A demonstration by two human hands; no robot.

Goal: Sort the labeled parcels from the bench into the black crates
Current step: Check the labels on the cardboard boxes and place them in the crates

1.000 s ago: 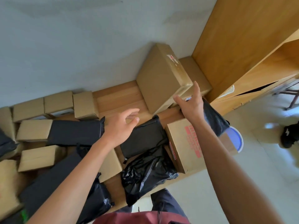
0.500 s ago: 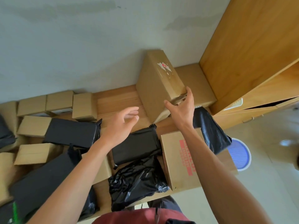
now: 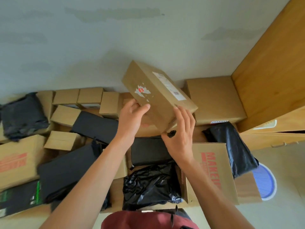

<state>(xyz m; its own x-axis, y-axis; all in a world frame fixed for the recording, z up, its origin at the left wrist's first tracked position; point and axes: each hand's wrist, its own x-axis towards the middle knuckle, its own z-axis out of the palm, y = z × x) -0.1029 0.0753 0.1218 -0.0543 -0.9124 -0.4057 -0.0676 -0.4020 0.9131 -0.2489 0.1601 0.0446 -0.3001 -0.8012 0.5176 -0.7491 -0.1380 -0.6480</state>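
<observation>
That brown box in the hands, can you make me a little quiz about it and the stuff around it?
1. True or false: both hands hold the tilted cardboard box.
2. What is stuck on the box's upper face? A) a white label B) a green ribbon C) a blue sticker
3. What colour are the letters on the box under the right forearm?

Key
1. True: the left hand grips its near left edge and the right hand its near corner.
2. A, the white label.
3. Red.
</observation>
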